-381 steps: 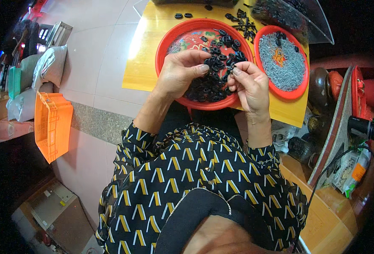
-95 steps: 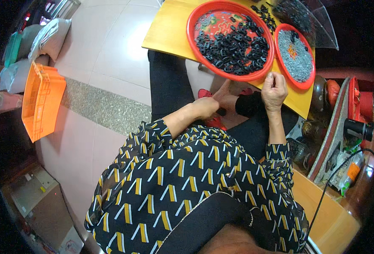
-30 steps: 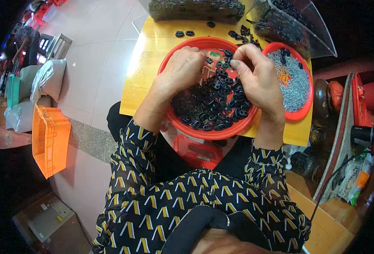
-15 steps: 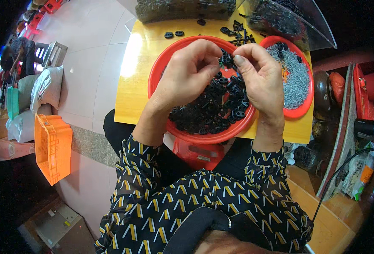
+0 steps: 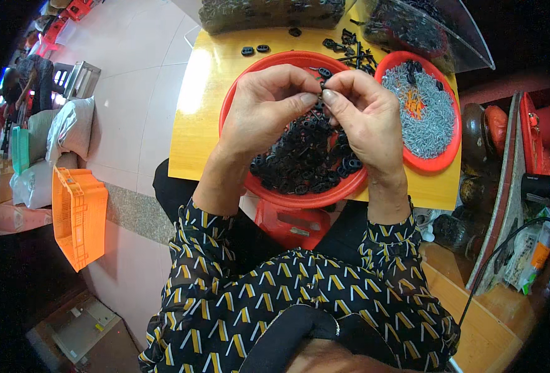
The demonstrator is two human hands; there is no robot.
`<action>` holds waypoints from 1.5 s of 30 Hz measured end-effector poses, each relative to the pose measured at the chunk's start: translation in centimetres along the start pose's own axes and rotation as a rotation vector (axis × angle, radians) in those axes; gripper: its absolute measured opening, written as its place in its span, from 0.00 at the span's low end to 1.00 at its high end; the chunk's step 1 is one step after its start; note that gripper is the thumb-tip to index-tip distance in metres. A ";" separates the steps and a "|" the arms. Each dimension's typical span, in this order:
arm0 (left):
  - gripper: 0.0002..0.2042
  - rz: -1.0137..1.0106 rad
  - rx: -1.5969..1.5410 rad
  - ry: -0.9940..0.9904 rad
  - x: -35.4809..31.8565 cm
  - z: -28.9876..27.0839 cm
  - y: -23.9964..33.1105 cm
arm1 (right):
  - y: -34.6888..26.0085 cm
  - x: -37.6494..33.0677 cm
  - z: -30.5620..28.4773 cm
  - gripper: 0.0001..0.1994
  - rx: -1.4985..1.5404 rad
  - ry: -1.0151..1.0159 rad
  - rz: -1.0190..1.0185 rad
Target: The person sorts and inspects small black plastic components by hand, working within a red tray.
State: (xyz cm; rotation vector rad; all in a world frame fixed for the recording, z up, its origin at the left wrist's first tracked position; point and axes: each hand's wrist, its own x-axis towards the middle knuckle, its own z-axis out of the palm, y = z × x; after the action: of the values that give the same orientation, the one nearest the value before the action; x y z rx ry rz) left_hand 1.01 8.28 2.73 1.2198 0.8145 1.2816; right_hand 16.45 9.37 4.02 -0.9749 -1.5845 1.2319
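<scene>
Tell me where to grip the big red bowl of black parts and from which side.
Take the big red bowl by its raised rim at the near edge, coming from the body side: that edge overhangs the yellow board and lies bare. Both hands hover above it.

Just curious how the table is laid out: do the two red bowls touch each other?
Touching. In the head view the rim of the large red bowl meets the rim of the small red bowl, with no yellow tabletop showing between them.
</scene>
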 end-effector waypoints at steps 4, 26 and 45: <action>0.06 -0.014 -0.130 -0.018 0.1 -0.3 -0.2 | -0.1 -0.1 0.0 0.04 0.152 -0.020 0.133; 0.13 -0.015 -0.180 0.012 0.0 0.3 -0.2 | -0.3 -0.5 0.2 0.05 0.160 0.048 0.076; 0.09 0.355 0.514 0.134 -0.2 1.3 -0.6 | -0.1 -0.7 0.3 0.03 0.192 0.054 0.084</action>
State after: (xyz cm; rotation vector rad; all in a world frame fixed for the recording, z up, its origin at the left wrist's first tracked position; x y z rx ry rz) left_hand 2.41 7.93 2.39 1.7607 1.1037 1.5018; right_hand 16.36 8.65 3.94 -0.9505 -1.3683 1.3760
